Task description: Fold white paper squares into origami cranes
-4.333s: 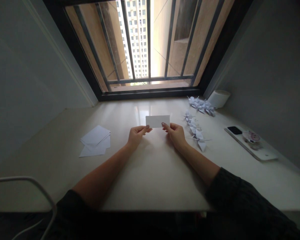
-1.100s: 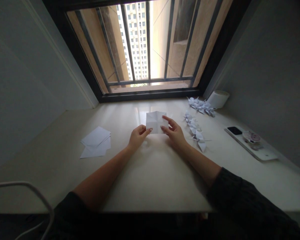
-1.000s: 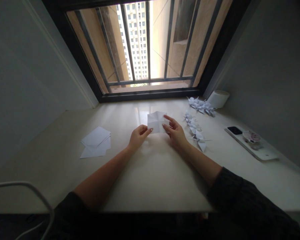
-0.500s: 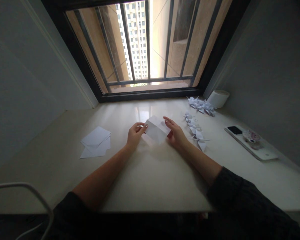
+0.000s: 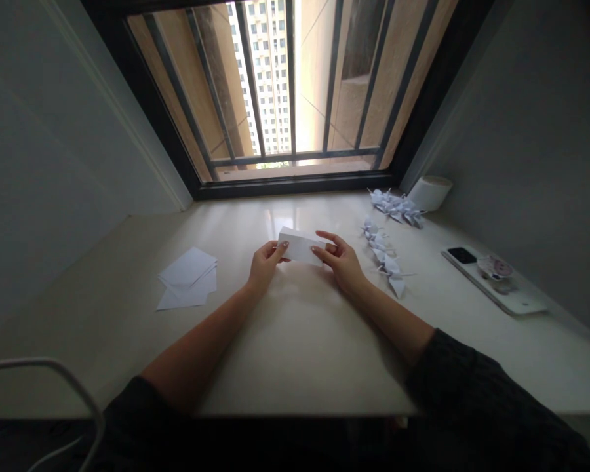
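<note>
A folded sheet of white paper (image 5: pixel 301 248) is held up over the middle of the sill, its long side running left to right. My left hand (image 5: pixel 266 263) pinches its left end, thumb on the near face. At the right end, my right hand (image 5: pixel 341 259) grips it with the thumb in front, while the index finger stretches along above the top edge. Right of that hand, several folded paper cranes (image 5: pixel 382 255) lie in a row. Loose white paper sheets (image 5: pixel 189 275) rest in a small overlapping pile to the left.
More paper cranes (image 5: pixel 396 207) sit in a cluster at the back right, beside a white roll (image 5: pixel 430 193). A phone (image 5: pixel 496 280) with a round grip lies near the right wall. A white cable (image 5: pixel 61 370) loops at the lower left. The barred window (image 5: pixel 295 190) borders the back.
The paper has turned from a tilted, diamond-like position to a level, narrower rectangle. My right thumb has closed onto its right end, where the hand was more open before.
</note>
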Motion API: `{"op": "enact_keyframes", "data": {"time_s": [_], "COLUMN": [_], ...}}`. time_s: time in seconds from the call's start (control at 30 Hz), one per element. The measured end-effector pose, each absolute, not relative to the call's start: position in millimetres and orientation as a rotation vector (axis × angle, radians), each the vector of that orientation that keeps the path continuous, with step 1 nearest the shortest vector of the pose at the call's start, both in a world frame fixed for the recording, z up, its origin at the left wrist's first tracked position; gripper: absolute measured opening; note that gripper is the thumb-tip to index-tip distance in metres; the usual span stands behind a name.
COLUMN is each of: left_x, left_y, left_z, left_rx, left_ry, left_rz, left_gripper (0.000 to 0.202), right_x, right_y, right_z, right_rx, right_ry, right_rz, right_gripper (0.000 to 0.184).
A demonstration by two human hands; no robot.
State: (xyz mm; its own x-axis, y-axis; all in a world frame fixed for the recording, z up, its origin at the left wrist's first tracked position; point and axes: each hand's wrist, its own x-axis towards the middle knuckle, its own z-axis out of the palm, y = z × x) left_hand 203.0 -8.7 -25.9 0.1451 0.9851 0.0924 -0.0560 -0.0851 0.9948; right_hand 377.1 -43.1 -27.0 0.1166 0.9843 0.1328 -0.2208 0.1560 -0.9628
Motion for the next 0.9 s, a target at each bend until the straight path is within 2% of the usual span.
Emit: {"op": "enact_keyframes", "data": {"time_s": [0.5, 0.9], "left_x": [201.7, 202.2], "left_y": [-8.6, -7.3], "left_z": [-31.7, -29.5], "left_rx": [1.415, 1.339], "left_ry": [1.055, 0.957], "left_rz": [1.170, 1.178], "left_gripper": [0.038, 0.037], "right_x": [377.4, 373.5], "right_y": [-42.0, -46.0], "right_z": [-27.8, -23.0], "right_rx": [-0.972, -0.981], "right_ry": [-1.035, -1.046], "right_rz": [1.099, 1.164], "right_gripper": [0.053, 0.065]}}
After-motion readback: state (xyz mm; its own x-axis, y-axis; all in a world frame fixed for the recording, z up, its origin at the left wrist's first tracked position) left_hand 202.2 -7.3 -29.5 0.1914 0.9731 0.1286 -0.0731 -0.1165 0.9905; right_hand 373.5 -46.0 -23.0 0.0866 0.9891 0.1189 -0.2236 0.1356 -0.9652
